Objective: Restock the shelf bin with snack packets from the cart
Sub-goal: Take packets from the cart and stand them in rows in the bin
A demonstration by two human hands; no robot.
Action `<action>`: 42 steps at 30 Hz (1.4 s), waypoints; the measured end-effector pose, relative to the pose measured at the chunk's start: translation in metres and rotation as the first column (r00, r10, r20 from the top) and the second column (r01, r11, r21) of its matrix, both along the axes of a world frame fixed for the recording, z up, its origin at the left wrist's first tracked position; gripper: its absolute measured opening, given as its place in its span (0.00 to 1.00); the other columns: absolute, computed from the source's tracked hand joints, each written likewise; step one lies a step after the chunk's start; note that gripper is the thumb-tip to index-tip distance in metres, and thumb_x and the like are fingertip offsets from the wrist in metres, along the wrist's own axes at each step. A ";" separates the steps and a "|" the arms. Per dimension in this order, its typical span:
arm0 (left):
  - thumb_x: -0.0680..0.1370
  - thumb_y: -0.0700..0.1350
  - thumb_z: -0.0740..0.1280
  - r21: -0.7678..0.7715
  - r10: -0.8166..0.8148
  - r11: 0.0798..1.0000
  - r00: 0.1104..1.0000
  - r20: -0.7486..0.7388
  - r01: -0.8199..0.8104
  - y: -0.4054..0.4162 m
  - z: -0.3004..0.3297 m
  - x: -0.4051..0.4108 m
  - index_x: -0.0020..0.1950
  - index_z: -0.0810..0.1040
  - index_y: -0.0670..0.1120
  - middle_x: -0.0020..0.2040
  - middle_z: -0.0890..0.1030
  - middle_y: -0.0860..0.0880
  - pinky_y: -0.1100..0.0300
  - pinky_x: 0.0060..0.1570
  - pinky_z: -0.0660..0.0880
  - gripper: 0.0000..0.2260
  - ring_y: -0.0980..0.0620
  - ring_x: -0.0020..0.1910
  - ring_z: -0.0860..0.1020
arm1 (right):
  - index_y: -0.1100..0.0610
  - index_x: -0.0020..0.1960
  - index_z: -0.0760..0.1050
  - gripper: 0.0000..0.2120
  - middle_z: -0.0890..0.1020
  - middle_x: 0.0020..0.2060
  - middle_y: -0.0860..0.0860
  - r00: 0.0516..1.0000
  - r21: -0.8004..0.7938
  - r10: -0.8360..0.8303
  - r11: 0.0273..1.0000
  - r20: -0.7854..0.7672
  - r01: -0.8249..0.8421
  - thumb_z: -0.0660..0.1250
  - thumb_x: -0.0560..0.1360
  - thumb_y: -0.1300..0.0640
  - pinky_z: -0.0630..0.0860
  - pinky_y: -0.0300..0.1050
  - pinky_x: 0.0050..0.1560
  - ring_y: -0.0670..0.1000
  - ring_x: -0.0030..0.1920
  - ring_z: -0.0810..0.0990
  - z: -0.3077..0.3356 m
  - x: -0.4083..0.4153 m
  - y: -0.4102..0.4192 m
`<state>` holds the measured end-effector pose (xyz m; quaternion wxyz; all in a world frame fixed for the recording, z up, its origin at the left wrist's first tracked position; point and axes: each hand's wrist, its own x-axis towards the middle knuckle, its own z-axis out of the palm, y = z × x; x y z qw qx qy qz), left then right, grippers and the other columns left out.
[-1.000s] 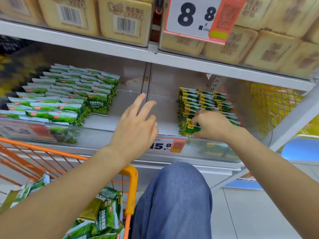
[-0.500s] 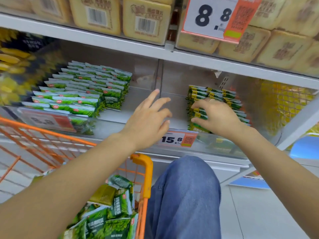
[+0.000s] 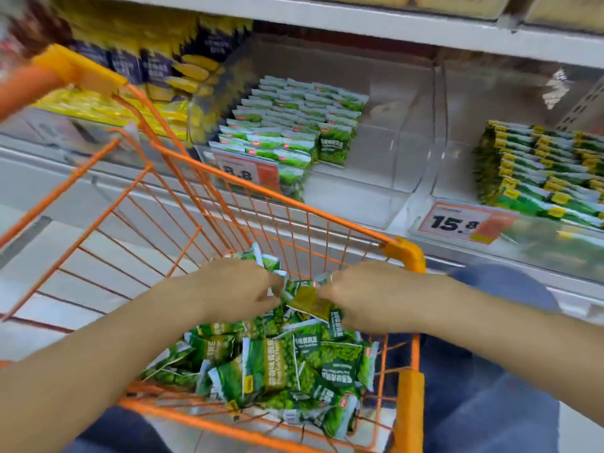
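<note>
Head view: left hand (image 3: 235,289), right hand (image 3: 369,295) seemingly gripping cart (image 3: 287,204) packets (image 3: 307,300).

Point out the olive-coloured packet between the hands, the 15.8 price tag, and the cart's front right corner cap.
olive packet (image 3: 309,301), head view, its flat face.
15.8 price tag (image 3: 457,223), head view, on the printed digits.
corner cap (image 3: 405,251), head view, top of the orange plastic.

blurred yellow packs (image 3: 137,103) upper left

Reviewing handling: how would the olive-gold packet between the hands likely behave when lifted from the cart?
The olive-gold packet looks small and crinkled, so probably light and floppy. Its glossy film may be slippery. Loose packets heaped beneath could shift.
</note>
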<state>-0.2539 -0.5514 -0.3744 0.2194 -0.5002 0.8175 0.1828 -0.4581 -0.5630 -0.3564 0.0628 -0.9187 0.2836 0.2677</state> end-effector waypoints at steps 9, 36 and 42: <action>0.82 0.56 0.57 0.172 0.062 0.984 0.996 -0.057 -0.052 -0.008 -0.017 0.013 0.56 0.76 0.46 0.50 0.80 0.46 0.54 0.46 0.73 0.16 0.46 0.45 0.76 | 0.56 0.77 0.52 0.29 0.77 0.53 0.58 0.906 0.215 0.227 0.964 -0.358 -0.156 0.59 0.81 0.51 0.63 0.45 0.28 0.57 0.42 0.75 -0.045 0.021 0.021; 0.72 0.46 0.71 0.473 0.552 0.833 0.372 -0.747 -0.286 -0.015 0.073 -0.010 0.51 0.81 0.45 0.43 0.86 0.48 0.65 0.39 0.79 0.10 0.55 0.39 0.84 | 0.61 0.45 0.75 0.14 0.83 0.37 0.53 -0.087 0.902 -0.906 0.396 0.414 0.171 0.72 0.63 0.56 0.80 0.36 0.36 0.47 0.31 0.81 0.023 -0.013 -0.011; 0.72 0.52 0.74 -0.003 0.201 0.952 0.631 -0.749 -0.307 -0.041 0.086 -0.080 0.42 0.83 0.46 0.30 0.80 0.48 0.55 0.30 0.68 0.10 0.55 0.27 0.76 | 0.47 0.57 0.75 0.23 0.83 0.48 0.49 0.074 0.638 -0.697 0.689 0.713 0.343 0.77 0.66 0.62 0.78 0.39 0.50 0.44 0.47 0.81 0.058 -0.075 -0.021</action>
